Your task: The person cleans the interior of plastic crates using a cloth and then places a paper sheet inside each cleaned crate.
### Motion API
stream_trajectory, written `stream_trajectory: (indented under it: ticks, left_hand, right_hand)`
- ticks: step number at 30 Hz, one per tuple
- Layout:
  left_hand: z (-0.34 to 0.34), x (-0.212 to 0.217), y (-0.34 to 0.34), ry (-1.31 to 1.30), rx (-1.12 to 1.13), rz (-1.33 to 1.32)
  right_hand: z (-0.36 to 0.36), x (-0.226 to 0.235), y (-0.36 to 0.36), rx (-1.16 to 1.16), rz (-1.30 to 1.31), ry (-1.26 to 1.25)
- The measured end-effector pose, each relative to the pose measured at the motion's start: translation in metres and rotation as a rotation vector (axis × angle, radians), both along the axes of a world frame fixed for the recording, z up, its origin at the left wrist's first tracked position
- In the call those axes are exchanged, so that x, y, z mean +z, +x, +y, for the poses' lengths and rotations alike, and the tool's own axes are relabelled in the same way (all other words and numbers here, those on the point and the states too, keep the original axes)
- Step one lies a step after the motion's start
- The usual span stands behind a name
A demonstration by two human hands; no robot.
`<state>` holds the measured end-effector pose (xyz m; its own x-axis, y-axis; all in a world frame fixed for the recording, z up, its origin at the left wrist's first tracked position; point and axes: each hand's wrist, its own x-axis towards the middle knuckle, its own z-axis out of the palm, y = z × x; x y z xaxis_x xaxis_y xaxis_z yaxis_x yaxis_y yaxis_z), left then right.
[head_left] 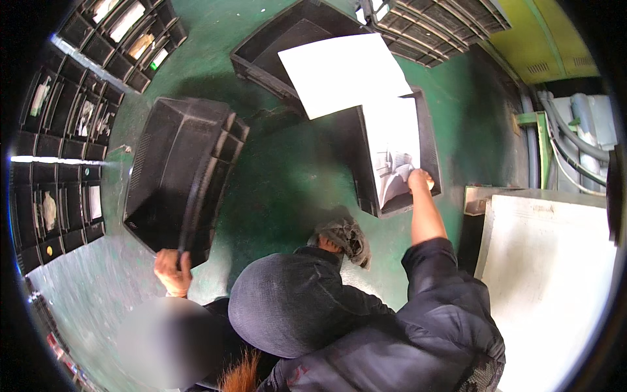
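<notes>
At the lower left, my left hand [173, 271] grips the near end of a black plastic crate [171, 153], which stands tilted on the floor. My right arm reaches forward on the right, and my right hand [421, 179] is closed at the edge of a white sheet [390, 130] with grey print and a crumpled near end. This sheet lies in a second black crate [430, 140]. Beyond it, a larger white sheet [343, 72] lies across the corner of a third black crate [261, 55]. My right fingertips are partly hidden.
Black racks of compartments [62, 104] hold small items along the left. Another black crate or rack [434, 26] stands at the back. A white box-shaped unit [555, 255] is close on the right, near pipes and cables [581, 130]. My bent knee [281, 304] and shoe [349, 238] are over the green floor [281, 189].
</notes>
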<state>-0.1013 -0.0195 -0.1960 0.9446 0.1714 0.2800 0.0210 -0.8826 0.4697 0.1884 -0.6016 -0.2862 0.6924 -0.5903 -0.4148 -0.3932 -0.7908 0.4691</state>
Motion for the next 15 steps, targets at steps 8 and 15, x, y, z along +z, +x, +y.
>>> stream_trajectory:
  ticks: [8, 15]
  left_hand:
    - [-0.016, -0.029, -0.015, 0.025, -0.116, 0.084]
    - [-0.011, -0.028, -0.026, 0.034, -0.167, 0.131]
  right_hand:
    - [0.171, 0.081, 0.053, 1.037, -1.062, 0.266]
    - [0.187, 0.188, 0.154, 0.664, -0.787, 0.969]
